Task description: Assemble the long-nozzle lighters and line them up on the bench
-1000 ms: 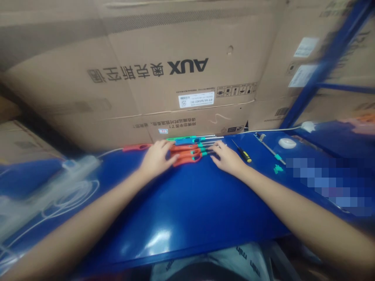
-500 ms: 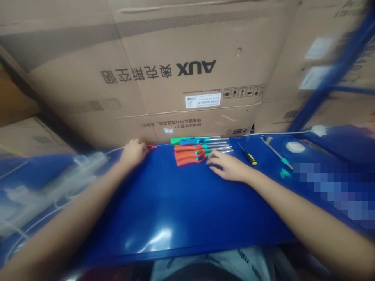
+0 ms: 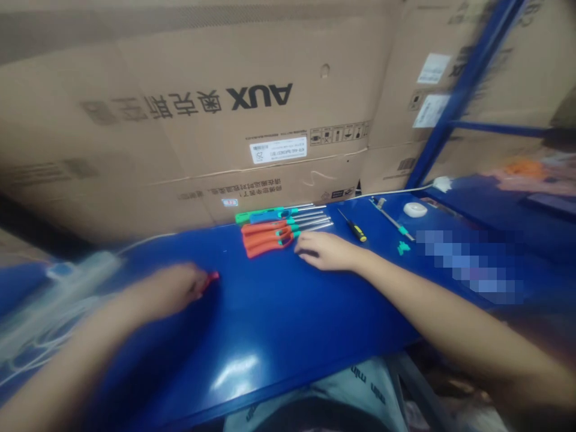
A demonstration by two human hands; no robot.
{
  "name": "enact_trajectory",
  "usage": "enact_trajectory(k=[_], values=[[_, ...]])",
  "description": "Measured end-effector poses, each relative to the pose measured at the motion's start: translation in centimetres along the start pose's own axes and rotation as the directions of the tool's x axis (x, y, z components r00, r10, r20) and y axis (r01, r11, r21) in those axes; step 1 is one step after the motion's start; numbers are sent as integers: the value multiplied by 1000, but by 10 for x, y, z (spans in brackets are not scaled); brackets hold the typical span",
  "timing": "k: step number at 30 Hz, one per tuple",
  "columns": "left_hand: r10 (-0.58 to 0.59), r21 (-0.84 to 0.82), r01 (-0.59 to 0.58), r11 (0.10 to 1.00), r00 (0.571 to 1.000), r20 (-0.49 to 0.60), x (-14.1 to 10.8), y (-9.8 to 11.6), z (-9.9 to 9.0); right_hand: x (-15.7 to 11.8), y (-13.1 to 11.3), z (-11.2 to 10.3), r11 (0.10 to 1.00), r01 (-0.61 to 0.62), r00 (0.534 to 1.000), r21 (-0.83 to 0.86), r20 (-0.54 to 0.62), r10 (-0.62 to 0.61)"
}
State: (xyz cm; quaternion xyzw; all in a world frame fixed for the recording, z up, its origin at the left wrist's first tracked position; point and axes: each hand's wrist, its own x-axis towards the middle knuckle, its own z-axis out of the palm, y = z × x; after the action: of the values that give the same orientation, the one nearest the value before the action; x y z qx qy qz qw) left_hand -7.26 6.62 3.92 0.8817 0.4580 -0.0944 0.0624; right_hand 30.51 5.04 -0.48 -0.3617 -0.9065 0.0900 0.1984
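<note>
My left hand [image 3: 177,289], blurred by motion, is closed on a small red object [image 3: 211,279] above the left part of the blue table. Only the red end shows past the fingers, so its kind is unclear. My right hand [image 3: 321,249] rests on the table with curled, slightly parted fingers and nothing seen in them. Its fingertips are close to the necks of several long-nosed lighters. Orange-handled lighters [image 3: 261,241] lie side by side in front, with a blue lighter [image 3: 264,216] and a green lighter [image 3: 247,216] behind. Their metal tubes point right.
A yellow-and-black screwdriver [image 3: 357,232] lies right of the lighters. Farther right are a metal rod with a green end [image 3: 396,223], a green piece [image 3: 404,247] and a white mouse [image 3: 414,209]. Cardboard [image 3: 180,150] stands behind; a white power strip [image 3: 85,279] and cables lie left.
My left hand has come away from the table's back edge toward me, carrying the red object. My right hand has stayed by the lighters. The view has turned right.
</note>
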Motion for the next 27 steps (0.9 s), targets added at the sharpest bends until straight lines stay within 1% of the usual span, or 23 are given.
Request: enact_trajectory(k=[1,2,3,4,5,6,7,9,11,13,15,16,17,18,19,21,23,24,25,27], values=[[67,11,-67,998,998,-7,1,18,3,0,0,0,1000,0,1000,13,7,0],[142,2,-142,990,988,-54,2,38,6,0,0,0,1000,0,1000,28,12,0],[241,-29,-246,969,964,-111,5,58,11,0,0,-1,999,-1,1000,44,14,1],[334,-72,-350,934,927,-173,9,77,16,0,-1,-2,998,-3,1000,62,15,2],[396,-117,-431,894,886,-240,14,93,22,0,-2,-2,997,-4,1000,82,16,3],[419,-135,-482,866,844,-334,19,106,28,0,-4,-4,995,-4,1000,103,19,2],[423,-136,-511,849,810,-405,24,116,34,0,-6,-5,992,-1,1000,122,24,-2],[491,-77,-575,815,755,-434,37,124,41,-1,-10,-6,979,12,999,202,45,-21],[558,12,-625,780,687,-466,52,124,42,-1,-14,-7,941,16,996,339,78,-46],[586,36,-659,751,641,-495,66,121,38,-1,-17,-8,893,3,992,450,112,-59],[624,73,-688,722,602,-497,78,120,34,-2,-17,-9,886,-13,989,463,136,-57],[634,103,-686,721,593,-496,83,121,32,-2,-16,-10,894,-18,988,447,146,-53],[634,131,-672,728,589,-500,87,122,30,-2,-15,-11,902,-25,987,432,156,-47],[622,148,-649,746,599,-504,88,123,28,-3,-13,-13,906,-36,984,422,171,-40],[597,146,-620,771,622,-507,89,125,27,-4,-11,-15,907,-51,981,418,190,-32],[514,90,-550,831,695,-504,85,126,24,-5,-9,-20,911,-75,972,406,232,-24],[416,-3,-473,881,777,-472,76,123,23,-6,-8,-24,925,-74,966,372,258,-27],[378,-42,-441,896,811,-447,71,121,23,-7,-9,-26,938,-69,965,339,260,-23],[350,-69,-415,907,837,-421,65,117,24,-8,-10,-27,953,-68,966,295,258,-11],[303,-128,-377,917,870,-389,54,108,27,-9,-13,-29,980,-85,968,179,247,39]])
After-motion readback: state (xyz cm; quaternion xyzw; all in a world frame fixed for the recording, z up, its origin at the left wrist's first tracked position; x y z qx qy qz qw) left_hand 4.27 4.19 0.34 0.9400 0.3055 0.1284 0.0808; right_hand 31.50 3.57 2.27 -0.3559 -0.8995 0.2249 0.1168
